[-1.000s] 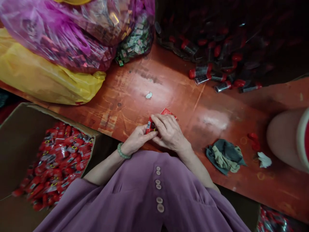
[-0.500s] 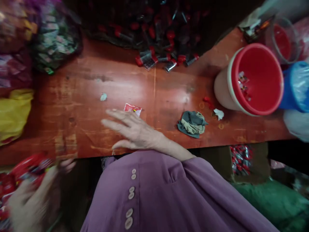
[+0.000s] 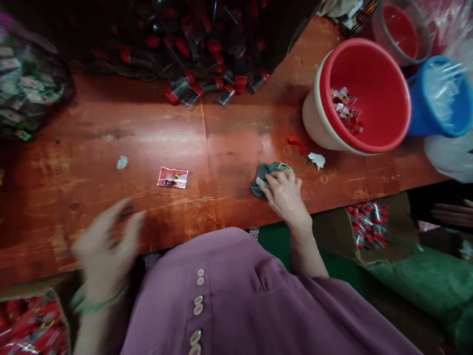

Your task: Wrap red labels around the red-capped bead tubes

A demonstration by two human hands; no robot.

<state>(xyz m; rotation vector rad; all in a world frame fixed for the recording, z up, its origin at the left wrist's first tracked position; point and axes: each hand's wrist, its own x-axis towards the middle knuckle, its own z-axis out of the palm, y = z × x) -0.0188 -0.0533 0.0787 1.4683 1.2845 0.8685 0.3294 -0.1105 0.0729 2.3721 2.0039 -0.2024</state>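
On the tabletop (image 3: 236,128), a left-and-forward sweep of the right hand (image 3: 284,195) with the cloth (image 3: 264,180) could push the red packet (image 3: 172,178) off the front edge, because it lies loose, left of centre. The carton (image 3: 62,303) below that edge's left end is cut off. The left hand (image 3: 108,246), over that edge, is blurred: its fingers' state cannot be told. The right fingers bend over the cloth; whether they grip is hidden.
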